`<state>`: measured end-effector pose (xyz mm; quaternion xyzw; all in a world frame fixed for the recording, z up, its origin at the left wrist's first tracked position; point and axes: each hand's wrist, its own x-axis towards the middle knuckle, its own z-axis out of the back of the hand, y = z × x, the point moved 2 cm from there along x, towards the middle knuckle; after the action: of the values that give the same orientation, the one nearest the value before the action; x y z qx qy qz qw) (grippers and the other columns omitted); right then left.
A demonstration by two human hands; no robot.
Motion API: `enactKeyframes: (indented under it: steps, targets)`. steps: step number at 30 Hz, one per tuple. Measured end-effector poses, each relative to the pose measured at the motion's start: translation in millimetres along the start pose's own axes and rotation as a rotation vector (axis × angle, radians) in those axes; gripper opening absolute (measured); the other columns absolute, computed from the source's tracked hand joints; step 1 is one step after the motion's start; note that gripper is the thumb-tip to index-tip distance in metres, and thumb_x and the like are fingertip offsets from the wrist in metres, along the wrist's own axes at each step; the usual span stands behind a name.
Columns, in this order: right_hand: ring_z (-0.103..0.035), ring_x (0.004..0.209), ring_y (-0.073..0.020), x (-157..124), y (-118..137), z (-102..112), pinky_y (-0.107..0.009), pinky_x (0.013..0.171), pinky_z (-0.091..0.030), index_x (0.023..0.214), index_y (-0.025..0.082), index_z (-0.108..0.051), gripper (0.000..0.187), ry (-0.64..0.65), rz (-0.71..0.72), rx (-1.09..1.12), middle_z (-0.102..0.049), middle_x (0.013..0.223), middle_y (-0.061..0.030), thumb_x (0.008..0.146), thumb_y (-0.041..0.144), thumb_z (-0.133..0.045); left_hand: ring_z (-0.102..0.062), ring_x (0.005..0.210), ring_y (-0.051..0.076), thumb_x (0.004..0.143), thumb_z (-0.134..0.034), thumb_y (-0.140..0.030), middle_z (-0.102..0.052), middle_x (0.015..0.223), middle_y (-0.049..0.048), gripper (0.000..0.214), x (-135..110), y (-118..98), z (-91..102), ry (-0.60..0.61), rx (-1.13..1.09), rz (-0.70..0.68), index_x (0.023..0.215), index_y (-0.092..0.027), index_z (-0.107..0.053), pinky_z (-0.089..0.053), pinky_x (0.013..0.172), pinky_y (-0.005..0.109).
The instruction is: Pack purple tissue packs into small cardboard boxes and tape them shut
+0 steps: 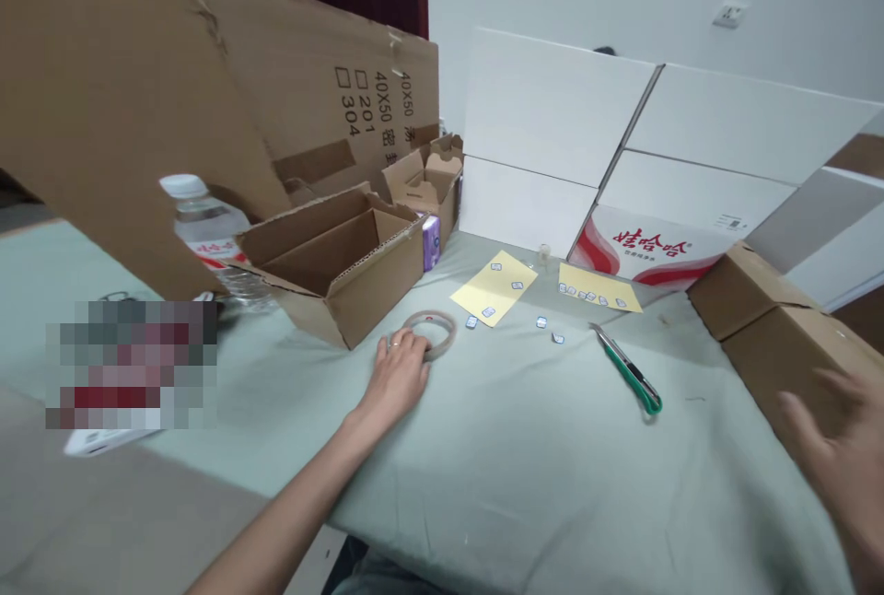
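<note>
My left hand [399, 372] reaches out over the pale green tablecloth [525, 448] and its fingers curl onto a roll of clear tape [434, 331], which lies flat. My right hand [839, 448] is at the right edge, blurred, with fingers spread, next to a closed brown cardboard box [773, 319]. It holds nothing. An open cardboard box [338, 268] stands just behind the tape roll.
A green utility knife [628, 369] lies mid-table. Two yellow sheets [494, 286] carry several small stickers; more lie loose. A water bottle [207, 231] stands left under a big cardboard sheet [138, 88]. White boxes [622, 144] stack at the back.
</note>
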<state>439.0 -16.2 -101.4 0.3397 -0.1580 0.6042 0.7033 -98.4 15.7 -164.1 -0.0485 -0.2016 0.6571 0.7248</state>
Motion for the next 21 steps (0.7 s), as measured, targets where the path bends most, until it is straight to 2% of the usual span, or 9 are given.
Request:
enactKeyframes:
  steps: [1,2,4,7,9,13,17,19,21]
  targets:
    - [-0.053,0.122,-0.0389,-4,16,-14,-0.056,0.095,-0.047,0.142,0.026,-0.039,0.064,0.113,0.046,0.031,-0.052,0.135,-0.0195,0.09,0.064,-0.04,-0.051,0.126,0.036,0.081,-0.048,-0.008,-0.067,0.108,0.0176,0.02,1,2,-0.2,-0.007,-0.001,-0.002,0.094,-0.016,-0.061,-0.035,0.106,0.061]
    - [-0.062,0.111,-0.0333,-9,31,-31,-0.048,0.087,-0.054,0.137,0.028,-0.046,0.057,0.231,0.091,0.056,-0.059,0.127,-0.0145,0.09,0.061,-0.044,-0.052,0.125,0.036,0.081,-0.047,-0.007,-0.068,0.105,0.017,0.019,1,3,0.1,-0.014,-0.005,-0.007,0.091,-0.016,-0.06,-0.035,0.105,0.061]
    - [-0.065,0.104,-0.0281,-17,54,-66,-0.039,0.08,-0.056,0.13,0.026,-0.053,0.051,0.383,0.146,0.075,-0.064,0.12,-0.0103,0.089,0.057,-0.048,-0.054,0.121,0.035,0.083,-0.046,-0.007,-0.068,0.103,0.0162,0.018,0,5,2.0,-0.028,-0.014,-0.021,0.091,-0.016,-0.058,-0.035,0.105,0.062]
    - [-0.064,0.102,-0.0296,-20,69,-111,-0.041,0.084,-0.053,0.121,0.018,-0.059,0.05,0.447,0.143,0.049,-0.066,0.111,-0.0133,0.088,0.053,-0.047,-0.055,0.119,0.032,0.085,-0.047,-0.009,-0.067,0.104,0.014,0.015,-3,4,6.2,-0.046,-0.031,-0.06,0.093,-0.017,-0.057,-0.039,0.105,0.058]
    - [-0.065,0.098,-0.0303,-15,72,-131,-0.042,0.085,-0.052,0.116,0.016,-0.061,0.046,0.466,0.141,0.027,-0.067,0.104,-0.0139,0.086,0.048,-0.047,-0.054,0.12,0.03,0.085,-0.05,-0.009,-0.066,0.104,0.0118,0.014,-1,3,7.6,-0.062,-0.039,-0.09,0.093,-0.018,-0.057,-0.042,0.104,0.052]
    - [-0.063,0.097,-0.0284,-4,76,-151,-0.039,0.085,-0.05,0.113,0.017,-0.062,0.039,0.475,0.184,0.003,-0.067,0.103,-0.013,0.086,0.039,-0.045,-0.056,0.118,0.028,0.084,-0.054,-0.006,-0.066,0.1,0.0089,0.014,20,7,1.3,-0.113,-0.038,-0.121,0.09,-0.017,-0.059,-0.044,0.103,0.05]
    - [-0.061,0.096,-0.0294,2,82,-161,-0.04,0.085,-0.049,0.114,0.016,-0.063,0.038,0.404,0.207,-0.034,-0.065,0.101,-0.0144,0.089,0.036,-0.042,-0.062,0.106,0.026,0.084,-0.056,-0.007,-0.065,0.095,0.007,0.011,39,5,-7.1,-0.205,-0.044,-0.155,0.09,-0.015,-0.06,-0.051,0.092,0.049]
    - [-0.059,0.096,-0.0321,2,85,-163,-0.044,0.087,-0.048,0.116,0.013,-0.062,0.041,0.339,0.201,-0.058,-0.064,0.102,-0.0173,0.09,0.036,-0.042,-0.061,0.112,0.028,0.083,-0.053,-0.008,-0.064,0.105,0.0097,0.022,32,-1,-3.5,-0.284,-0.055,-0.194,0.101,-0.017,-0.059,-0.052,0.093,0.048]
    - [-0.056,0.101,-0.0349,1,85,-163,-0.048,0.09,-0.046,0.119,0.01,-0.06,0.045,0.267,0.189,-0.076,-0.062,0.108,-0.0208,0.089,0.038,-0.043,-0.052,0.126,0.028,0.084,-0.051,-0.01,-0.058,0.124,0.0119,0.039,16,-6,8.9,-0.396,-0.065,-0.228,0.122,-0.021,-0.051,-0.048,0.102,0.049]
